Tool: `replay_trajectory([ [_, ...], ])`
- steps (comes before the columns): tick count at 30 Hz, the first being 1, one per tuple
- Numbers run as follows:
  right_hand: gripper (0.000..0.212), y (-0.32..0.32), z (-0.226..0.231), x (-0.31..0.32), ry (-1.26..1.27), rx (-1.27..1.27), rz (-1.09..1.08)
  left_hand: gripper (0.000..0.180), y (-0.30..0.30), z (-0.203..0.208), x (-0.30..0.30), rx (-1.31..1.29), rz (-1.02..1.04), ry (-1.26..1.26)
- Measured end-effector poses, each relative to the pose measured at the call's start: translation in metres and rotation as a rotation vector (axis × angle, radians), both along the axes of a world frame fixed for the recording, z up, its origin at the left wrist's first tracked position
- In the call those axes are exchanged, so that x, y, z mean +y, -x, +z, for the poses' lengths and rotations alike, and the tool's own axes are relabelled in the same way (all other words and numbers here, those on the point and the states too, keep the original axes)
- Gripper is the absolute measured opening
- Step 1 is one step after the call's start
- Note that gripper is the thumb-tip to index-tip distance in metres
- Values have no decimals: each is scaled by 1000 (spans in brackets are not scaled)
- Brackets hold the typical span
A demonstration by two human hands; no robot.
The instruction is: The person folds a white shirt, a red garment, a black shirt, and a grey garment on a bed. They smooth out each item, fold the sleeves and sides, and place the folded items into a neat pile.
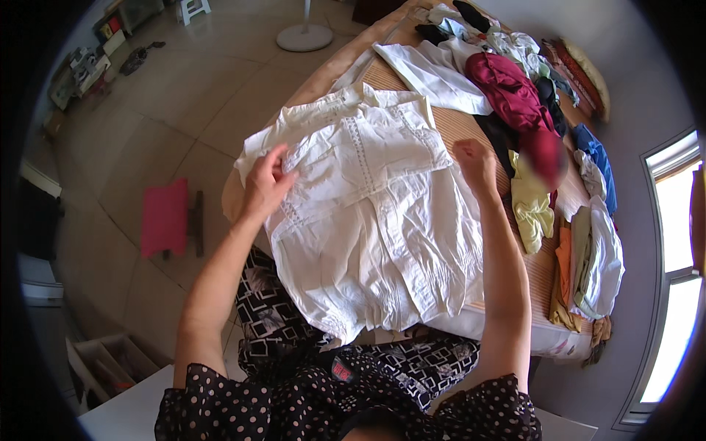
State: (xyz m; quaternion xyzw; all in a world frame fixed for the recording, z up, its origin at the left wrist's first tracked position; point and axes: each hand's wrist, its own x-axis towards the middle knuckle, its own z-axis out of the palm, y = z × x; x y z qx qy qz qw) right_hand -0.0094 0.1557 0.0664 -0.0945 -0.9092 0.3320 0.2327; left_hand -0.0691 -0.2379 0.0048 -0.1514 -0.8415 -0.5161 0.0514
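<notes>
A white blouse (353,220) with lace-like strips and a front button band lies spread over the bed's edge and hangs down toward my lap. One of its sleeves (401,151) is folded across the upper part. My left hand (266,184) rests at the blouse's left side, thumb and fingers apart and slightly bent, with no cloth visibly pinched. Just beyond the sleeve's end on the right, my right hand (476,163) has its fingers curled in, and no cloth shows in them.
Beside the blouse are white trousers (434,77), a dark red garment (507,88) and a yellow garment (531,202). Folded clothes (596,257) line the bed's right side by the window (673,294). A pink-topped stool (165,217) stands on the tiled floor at left.
</notes>
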Motion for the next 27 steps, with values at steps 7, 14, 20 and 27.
replay_trajectory([
  [7, 36, 85, -31, -20, -142, -244, -346, 39, -22, 15, 2, 16, -65, -11],
  [14, 17, 84, -49, 22, -30, -106, -357, 29, -25, 8, 2, 239, -184, 87],
  [20, 17, 91, -67, 5, -396, -135, -335, 29, -29, 16, 1, 124, -133, 18],
  [27, 40, 67, -27, -22, -436, 99, -36, 24, 71, 43, -14, 273, -19, -26],
])
